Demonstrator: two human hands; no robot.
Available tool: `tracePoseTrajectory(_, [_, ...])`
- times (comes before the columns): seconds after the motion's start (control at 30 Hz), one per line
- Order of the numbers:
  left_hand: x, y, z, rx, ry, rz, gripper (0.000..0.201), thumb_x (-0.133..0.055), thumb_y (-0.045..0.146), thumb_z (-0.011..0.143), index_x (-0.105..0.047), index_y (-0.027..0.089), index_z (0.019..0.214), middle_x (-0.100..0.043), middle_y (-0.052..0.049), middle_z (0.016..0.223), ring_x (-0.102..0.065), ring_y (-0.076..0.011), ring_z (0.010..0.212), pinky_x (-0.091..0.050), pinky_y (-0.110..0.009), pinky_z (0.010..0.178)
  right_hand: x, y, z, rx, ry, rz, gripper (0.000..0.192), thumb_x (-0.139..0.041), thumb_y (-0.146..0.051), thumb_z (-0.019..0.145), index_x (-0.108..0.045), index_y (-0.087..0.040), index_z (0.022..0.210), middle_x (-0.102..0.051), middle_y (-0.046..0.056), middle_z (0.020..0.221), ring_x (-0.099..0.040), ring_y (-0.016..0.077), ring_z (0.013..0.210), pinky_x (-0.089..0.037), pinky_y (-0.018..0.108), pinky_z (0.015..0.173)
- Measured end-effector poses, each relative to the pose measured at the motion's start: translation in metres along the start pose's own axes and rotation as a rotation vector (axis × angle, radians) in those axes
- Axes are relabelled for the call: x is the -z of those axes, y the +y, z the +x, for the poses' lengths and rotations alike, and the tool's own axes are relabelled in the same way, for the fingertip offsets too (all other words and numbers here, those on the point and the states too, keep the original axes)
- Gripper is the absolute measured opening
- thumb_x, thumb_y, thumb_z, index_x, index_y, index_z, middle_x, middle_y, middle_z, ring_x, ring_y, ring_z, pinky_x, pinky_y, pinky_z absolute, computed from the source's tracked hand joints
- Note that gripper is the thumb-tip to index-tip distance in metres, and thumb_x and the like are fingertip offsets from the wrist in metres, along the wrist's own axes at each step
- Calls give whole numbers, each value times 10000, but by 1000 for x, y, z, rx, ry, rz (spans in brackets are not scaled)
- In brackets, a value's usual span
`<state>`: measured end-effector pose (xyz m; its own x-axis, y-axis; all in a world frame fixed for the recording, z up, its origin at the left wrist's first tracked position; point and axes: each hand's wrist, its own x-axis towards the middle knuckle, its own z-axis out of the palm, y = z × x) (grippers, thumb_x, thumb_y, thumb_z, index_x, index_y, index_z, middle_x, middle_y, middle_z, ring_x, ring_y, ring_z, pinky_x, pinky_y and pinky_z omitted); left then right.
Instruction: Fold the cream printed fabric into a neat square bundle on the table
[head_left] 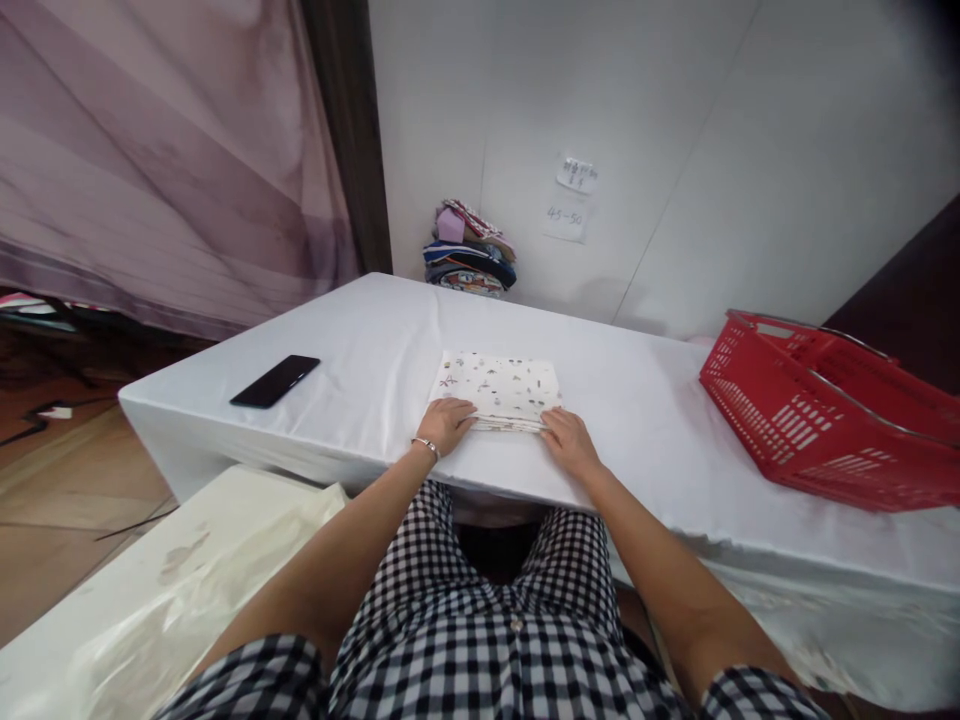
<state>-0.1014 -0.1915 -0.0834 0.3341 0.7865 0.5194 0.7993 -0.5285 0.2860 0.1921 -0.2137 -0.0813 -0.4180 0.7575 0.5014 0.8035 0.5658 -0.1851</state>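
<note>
My left hand [445,423] and right hand [568,440] lie flat, fingers spread, pressing the folded cloth's [499,388] near edge, so I judge 1 fold done; next needs firm smoothing.

Both arms are bare and reach forward from the bottom of the view, and they come closer to each other toward the hands. The left hand [445,424] lies palm down, with the fingers [461,415] slightly bent and pointing forward and a little to the right. There is a thin bracelet [427,445] on the left wrist. The right hand [568,440] is also palm down, its fingers [553,421] stretched forward and a little to the left. The two hands are near to each other but do not touch. Both are flat and open, closed around nothing.
</note>
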Motion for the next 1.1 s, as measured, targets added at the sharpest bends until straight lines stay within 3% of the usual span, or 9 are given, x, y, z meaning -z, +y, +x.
tracePoseTrajectory(0.43, [1,2,-1,15,-19,-10,257,-505,319,838,-654,234,1029,-652,-43,1091,-559,-217,1037,-393,-402,928,-4,6,1,-24,-11,4,300,-429,-241,888,-580,-210,1146,-600,59,1184,-484,212,1151,-356,400,968])
tracePoseTrajectory(0.77, [3,0,-5,-13,-44,-2,321,-547,259,785,-611,229,1098,-633,-39,1134,-545,-215,1068,-377,-407,955,-3,13,-4,23,-112,-118,490,-407,-56,795,-486,-190,1260,-516,60,1298,-403,209,1232,-327,390,979])
tracePoseTrajectory(0.9, [5,11,-8,-60,-81,26,354,-539,211,779,-590,195,1129,-623,-60,1152,-544,-223,1071,-391,-408,942,5,26,1,64,-125,-183,454,-400,-54,800,-517,-185,1218,-551,79,1256,-445,206,1185,-303,394,981])
tracePoseTrajectory(1.0, [5,20,-11,-130,-114,24,356,-517,202,794,-578,179,1144,-620,-72,1155,-547,-222,1066,-403,-397,935,8,41,3,15,-109,-211,418,-387,-54,812,-543,-191,1176,-573,76,1229,-463,210,1170,-268,428,997])
tracePoseTrajectory(1.1, [6,22,-15,-95,-90,24,318,-499,244,820,-595,184,1118,-634,-76,1128,-554,-233,1058,-409,-410,925,7,50,1,-20,-96,-199,422,-382,-40,803,-549,-180,1165,-564,67,1244,-432,208,1209,-268,427,999])
